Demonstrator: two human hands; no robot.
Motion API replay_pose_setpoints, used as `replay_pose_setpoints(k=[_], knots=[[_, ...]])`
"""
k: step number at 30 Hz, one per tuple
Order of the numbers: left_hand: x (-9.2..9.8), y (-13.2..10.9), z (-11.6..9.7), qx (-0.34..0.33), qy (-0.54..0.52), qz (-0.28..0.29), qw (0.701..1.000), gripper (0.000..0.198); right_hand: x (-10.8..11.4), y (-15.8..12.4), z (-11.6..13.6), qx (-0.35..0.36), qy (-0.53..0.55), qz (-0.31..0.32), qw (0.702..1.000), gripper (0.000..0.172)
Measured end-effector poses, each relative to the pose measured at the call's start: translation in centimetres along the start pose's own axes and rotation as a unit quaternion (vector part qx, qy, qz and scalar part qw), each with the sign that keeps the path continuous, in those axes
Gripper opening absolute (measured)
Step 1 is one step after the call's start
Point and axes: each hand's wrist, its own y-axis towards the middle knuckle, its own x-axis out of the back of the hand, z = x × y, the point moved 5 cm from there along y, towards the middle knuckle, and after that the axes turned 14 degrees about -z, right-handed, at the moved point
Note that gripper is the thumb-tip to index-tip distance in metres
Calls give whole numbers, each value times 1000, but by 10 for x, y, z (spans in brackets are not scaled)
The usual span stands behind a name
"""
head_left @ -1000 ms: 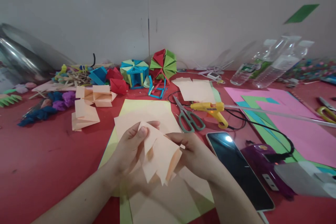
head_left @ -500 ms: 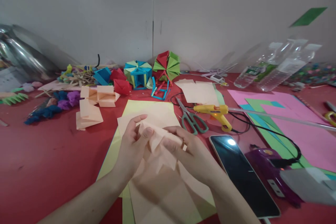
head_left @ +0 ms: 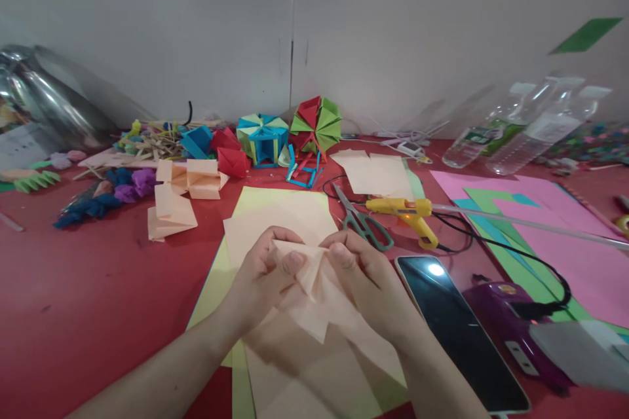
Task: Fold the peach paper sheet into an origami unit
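Note:
Between my two hands is a partly folded piece of peach paper [head_left: 310,281], with creased flaps and a pointed corner hanging down. My left hand [head_left: 268,272] pinches its left side, thumb on top and fingers behind. On the right edge, my right hand [head_left: 368,278] grips with thumb and curled fingers. Below them lie flat peach sheets [head_left: 304,373] over a yellow sheet [head_left: 280,200]. Green-handled scissors [head_left: 366,222] and a yellow glue gun [head_left: 405,213] rest just beyond my right hand. Finished peach folded pieces [head_left: 191,178] sit to the left.
A phone [head_left: 459,334] and a purple power strip [head_left: 521,330] lie at the right, beside pink sheets [head_left: 565,242]. Plastic bottles [head_left: 531,131] lean near the wall. Colourful paper models [head_left: 263,141] and a metal kettle [head_left: 54,101] stand at the back.
Both hands have shifted their grip on the peach paper; my right thumb has moved up to its top edge. The paper's lower point hangs further out. The view has shifted slightly.

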Motion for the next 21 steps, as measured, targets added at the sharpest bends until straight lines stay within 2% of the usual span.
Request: replay_pose_setpoints(k=[5, 11, 15, 17, 21], knots=[[0, 1, -4, 14, 33, 43, 998, 26, 3, 1, 5, 32, -39, -12, 999, 33], [3, 3, -6, -1, 13, 51, 999, 27, 0, -2, 2, 8, -25, 20, 999, 30], [6, 8, -1, -13, -17, 11, 1000, 34, -5, -3, -2, 6, 3, 44, 999, 28], [8, 9, 0, -20, 12, -22, 999, 34, -6, -3, -3, 8, 8, 39, 999, 26], [14, 9, -8, -79, 110, -106, 985, 37, -7, -2, -1, 15, 30, 26, 999, 23]])
